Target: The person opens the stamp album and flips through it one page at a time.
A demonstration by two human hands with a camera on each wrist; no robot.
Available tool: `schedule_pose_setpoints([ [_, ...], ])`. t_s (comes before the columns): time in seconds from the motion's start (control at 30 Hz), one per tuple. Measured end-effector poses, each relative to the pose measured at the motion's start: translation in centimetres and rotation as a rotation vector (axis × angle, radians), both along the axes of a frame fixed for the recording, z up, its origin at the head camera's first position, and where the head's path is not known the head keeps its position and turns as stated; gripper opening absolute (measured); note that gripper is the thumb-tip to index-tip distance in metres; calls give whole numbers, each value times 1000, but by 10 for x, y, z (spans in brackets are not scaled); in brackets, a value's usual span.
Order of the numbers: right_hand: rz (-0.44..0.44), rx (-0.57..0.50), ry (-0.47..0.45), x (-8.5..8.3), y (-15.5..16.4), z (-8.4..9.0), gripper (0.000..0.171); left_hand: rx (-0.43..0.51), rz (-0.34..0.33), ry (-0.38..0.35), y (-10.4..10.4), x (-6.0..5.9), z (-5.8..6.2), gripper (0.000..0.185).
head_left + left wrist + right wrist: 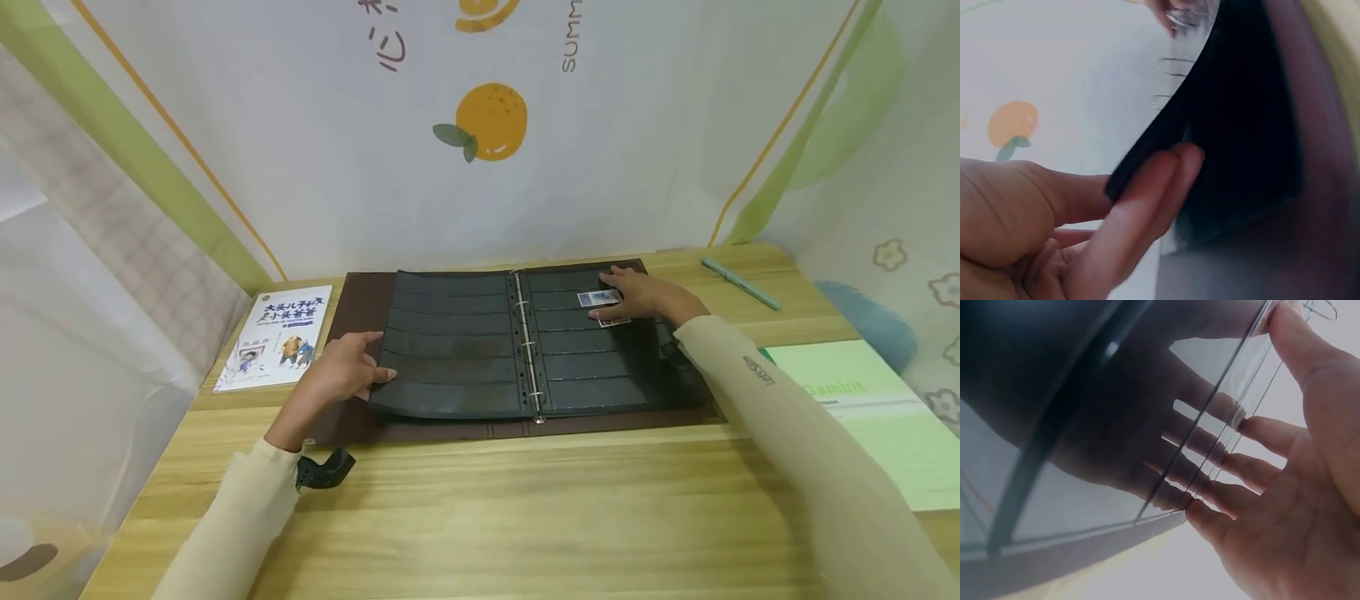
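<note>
A stamp album [356, 302] with a brown cover lies open across the table, its black pocket pages held on metal rings [528, 343]. My left hand [341, 367] pinches the outer edge of the left page [450, 343], thumb on one face and fingers on the other; in the left wrist view the page [1241, 125] bends up from the cover. Fingers spread, my right hand [641, 296] rests on the upper right page [592, 367]. Beside its fingertips a stamp [596, 298] sits in a pocket strip, and a second stamp [615, 322] shows partly beneath the hand.
Left of the album is a white picture book [273, 337]. A green pen [741, 283] lies at the back right, and a pale green notebook [885, 417] is at the right edge, partly behind the right sleeve. A printed curtain [600, 183] hangs behind the table.
</note>
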State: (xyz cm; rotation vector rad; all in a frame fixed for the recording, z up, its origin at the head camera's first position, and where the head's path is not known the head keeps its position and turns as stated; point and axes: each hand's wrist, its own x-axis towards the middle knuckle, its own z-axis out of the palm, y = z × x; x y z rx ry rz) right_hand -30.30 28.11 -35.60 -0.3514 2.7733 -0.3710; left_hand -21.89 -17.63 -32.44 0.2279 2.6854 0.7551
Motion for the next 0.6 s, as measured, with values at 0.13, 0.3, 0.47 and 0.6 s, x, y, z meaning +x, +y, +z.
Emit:
schedule_pose_setpoints([
  [0.13, -1, -1, 9, -3, 3, -4, 95, -114, -32, 5, 4, 1, -9, 75],
  [0.3, 6, 17, 3, -3, 2, -4, 94, -319, -18, 244, 17, 13, -13, 57],
  [0.47, 13, 29, 29, 1, 4, -3, 91, -421, -50, 450, 61, 24, -24, 68],
  [0.6, 16, 53, 88, 5, 3, -9, 90, -322, -171, 273, 97, 25, -32, 95],
])
